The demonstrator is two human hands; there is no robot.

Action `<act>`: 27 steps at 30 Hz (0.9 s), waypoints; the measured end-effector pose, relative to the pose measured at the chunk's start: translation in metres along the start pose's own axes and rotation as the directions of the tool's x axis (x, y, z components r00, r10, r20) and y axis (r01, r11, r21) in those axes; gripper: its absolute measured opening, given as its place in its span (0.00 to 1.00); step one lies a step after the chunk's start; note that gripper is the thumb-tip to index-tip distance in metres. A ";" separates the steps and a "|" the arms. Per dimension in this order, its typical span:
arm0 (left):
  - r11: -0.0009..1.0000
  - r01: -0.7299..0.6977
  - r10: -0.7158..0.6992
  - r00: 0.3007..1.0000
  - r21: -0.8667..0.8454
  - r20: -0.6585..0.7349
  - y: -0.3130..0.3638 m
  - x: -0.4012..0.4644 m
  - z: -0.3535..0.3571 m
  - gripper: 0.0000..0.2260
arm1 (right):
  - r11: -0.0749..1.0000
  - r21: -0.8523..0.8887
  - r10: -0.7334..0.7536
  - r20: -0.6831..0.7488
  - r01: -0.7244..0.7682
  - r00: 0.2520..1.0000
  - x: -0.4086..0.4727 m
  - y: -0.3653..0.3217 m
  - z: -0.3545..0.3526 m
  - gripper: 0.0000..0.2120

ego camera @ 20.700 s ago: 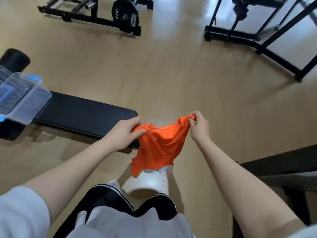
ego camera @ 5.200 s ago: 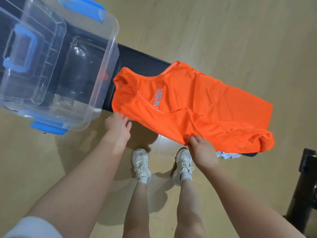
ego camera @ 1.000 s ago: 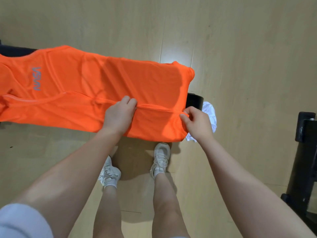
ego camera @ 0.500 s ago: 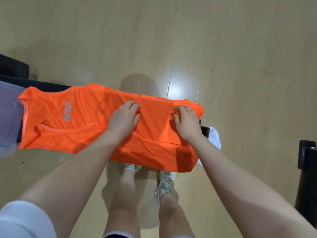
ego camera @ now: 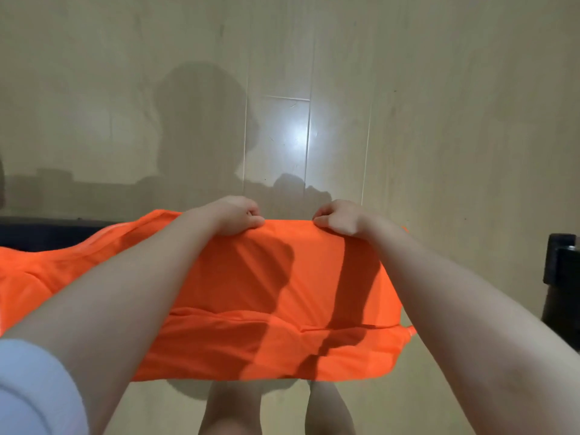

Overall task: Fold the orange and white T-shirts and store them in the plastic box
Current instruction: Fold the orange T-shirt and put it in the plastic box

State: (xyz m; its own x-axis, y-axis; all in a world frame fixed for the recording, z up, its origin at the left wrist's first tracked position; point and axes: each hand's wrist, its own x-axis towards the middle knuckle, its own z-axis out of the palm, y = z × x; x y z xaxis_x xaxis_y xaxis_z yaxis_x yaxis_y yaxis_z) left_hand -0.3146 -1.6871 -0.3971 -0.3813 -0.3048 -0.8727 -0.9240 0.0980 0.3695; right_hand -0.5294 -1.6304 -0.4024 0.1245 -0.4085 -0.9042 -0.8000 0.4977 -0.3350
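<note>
1. Both hands have shifted since half a second ago from the middle of the orange T-shirt (ego camera: 276, 296) to its far edge, and the view has tipped lower, so the plastic box is out of sight.
2. At far left, a dark bench (ego camera: 47, 233) carries the shirt, whose long axis runs left to right across the view, with the collar end off toward the left.
3. Next, the left hand (ego camera: 235, 215) has its fingers curled down over the far edge and pinches the cloth.
4. Just to its right, the right hand (ego camera: 340, 216) grips the same edge in the same way, near the hem end.
5. My judgement: the coming fold turns on that far edge lying beyond a lengthwise crease nearer the body, so pulling it toward the person would narrow the shirt.
6. At far right stands a black frame (ego camera: 561, 281); the white T-shirt is not visible.
</note>
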 end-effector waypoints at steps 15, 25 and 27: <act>0.966 -0.255 0.253 0.882 0.049 -0.397 -0.007 -0.034 -0.020 0.08 | 0.877 -0.475 -0.322 -0.459 0.077 0.828 -0.054 -0.006 -0.022 0.09; 0.807 -0.327 0.540 0.746 0.492 -0.390 0.007 -0.124 0.060 0.05 | 0.549 -0.835 -0.484 -0.360 -0.043 0.798 -0.146 0.037 0.055 0.04; 0.806 -0.267 0.484 0.811 0.528 -0.329 0.011 -0.128 0.089 0.03 | 0.551 -0.832 -0.418 -0.334 -0.056 0.844 -0.149 0.049 0.076 0.03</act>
State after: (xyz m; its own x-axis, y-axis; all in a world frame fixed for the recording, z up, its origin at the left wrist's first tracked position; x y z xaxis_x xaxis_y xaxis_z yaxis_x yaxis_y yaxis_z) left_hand -0.2786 -1.5623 -0.3095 -0.7477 -0.5110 -0.4241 -0.6573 0.6606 0.3627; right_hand -0.5424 -1.4865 -0.3040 0.2437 -0.8091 -0.5348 -0.9367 -0.3393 0.0866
